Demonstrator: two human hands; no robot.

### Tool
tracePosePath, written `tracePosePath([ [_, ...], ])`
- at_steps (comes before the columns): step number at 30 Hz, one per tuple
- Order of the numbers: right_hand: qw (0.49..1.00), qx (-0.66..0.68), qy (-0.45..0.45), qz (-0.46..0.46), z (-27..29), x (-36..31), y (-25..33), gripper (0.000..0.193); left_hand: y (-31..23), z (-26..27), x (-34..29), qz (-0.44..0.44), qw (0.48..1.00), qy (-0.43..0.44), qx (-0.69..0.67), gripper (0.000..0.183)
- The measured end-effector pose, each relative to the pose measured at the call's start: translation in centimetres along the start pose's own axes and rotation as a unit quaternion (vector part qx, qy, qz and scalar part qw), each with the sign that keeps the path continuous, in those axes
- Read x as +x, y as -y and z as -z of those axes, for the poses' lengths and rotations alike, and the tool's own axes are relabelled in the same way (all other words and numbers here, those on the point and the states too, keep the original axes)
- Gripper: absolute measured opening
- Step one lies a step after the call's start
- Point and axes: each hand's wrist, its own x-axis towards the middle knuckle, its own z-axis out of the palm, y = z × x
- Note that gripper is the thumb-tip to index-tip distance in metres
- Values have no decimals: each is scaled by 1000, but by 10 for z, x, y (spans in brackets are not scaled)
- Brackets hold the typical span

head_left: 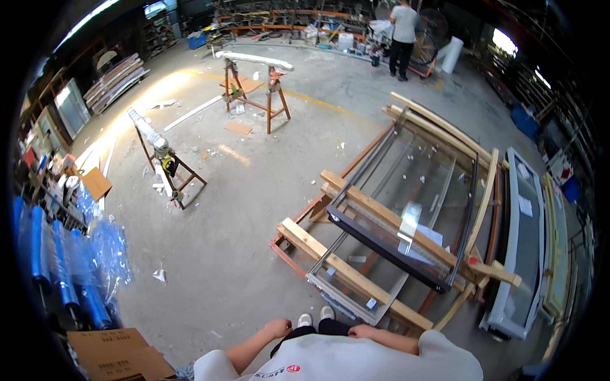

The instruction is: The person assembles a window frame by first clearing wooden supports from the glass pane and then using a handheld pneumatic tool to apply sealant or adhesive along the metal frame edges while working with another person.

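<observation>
while the person stands on a grey concrete workshop floor [241, 254], both bare hands hang low against the body, near the bottom edge of the view. the left hand [277, 328] is loosely curled with nothing in it, knuckles facing outward. the right hand [361, 331] rests close to the waist, fingers folded in, and it holds nothing that can be seen; how tightly it is closed cannot be told. between the hands, two white shoes [316, 315] point forward.

just ahead of the shoes, to the right, glazed window frames [406, 209] lie stacked on a low rack of wooden beams [346, 270], with a dark-framed pane tilted on top. the nearest corner of the rack is close to the right hand, not touching it. farther right, a grey-framed window [524, 241] lies beside the stack.

to the left, rolls of blue plastic film [63, 267] stand near a flattened cardboard box [117, 352]. farther off, two wooden trestles [254, 89] each carry a long wrapped bar. another person [403, 38] stands at the far end of the hall.
</observation>
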Motion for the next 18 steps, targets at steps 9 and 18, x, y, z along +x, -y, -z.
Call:
tracePosePath([
  [9, 974, 43, -213, -71, 75, 30, 30, 30, -40, 61, -13, 5, 995, 70, 67, 32],
  [18, 981, 121, -124, -86, 68, 61, 25, 28, -23, 120, 23, -90, 994, 20, 52, 22],
])
